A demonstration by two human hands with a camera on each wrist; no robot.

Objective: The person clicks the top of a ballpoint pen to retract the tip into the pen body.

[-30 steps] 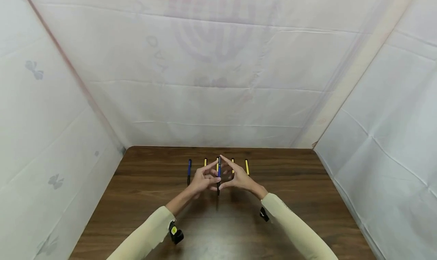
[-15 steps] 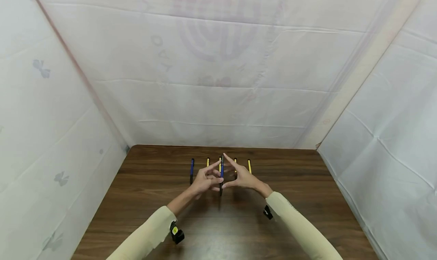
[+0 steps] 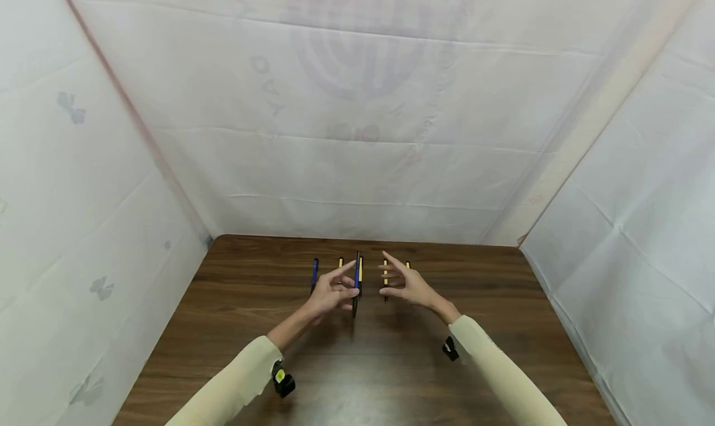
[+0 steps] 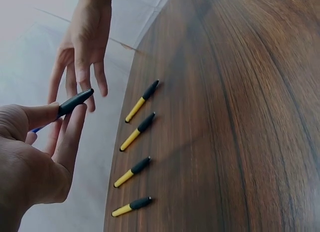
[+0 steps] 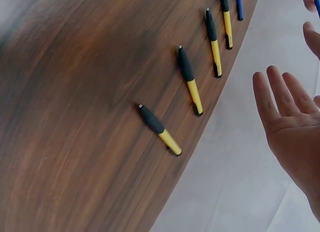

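Note:
My left hand [image 3: 339, 287] pinches a blue pen with a black cap [image 3: 355, 284] between thumb and fingers, holding it upright above the brown wooden table [image 3: 391, 364]. In the left wrist view the capped end [image 4: 75, 102] sticks out past my left hand's fingers [image 4: 67, 137]. My right hand [image 3: 403, 281] hovers just right of the pen with its fingers spread, holding nothing; the right wrist view shows its bare palm [image 5: 292, 129]. Several yellow pens with black caps [image 4: 137, 132] [image 5: 190, 79] lie in a row on the table below the hands.
Another blue pen [image 3: 315, 272] lies at the left end of the row [image 5: 239, 4]. White sheeting [image 3: 357, 134] walls in the table at the back and on both sides. Black wrist cameras [image 3: 282, 382] [image 3: 450, 348] hang under both cream sleeves.
My right hand has let go of the pen and moved right, opening its fingers. The left hand keeps the pen, which has shifted slightly left.

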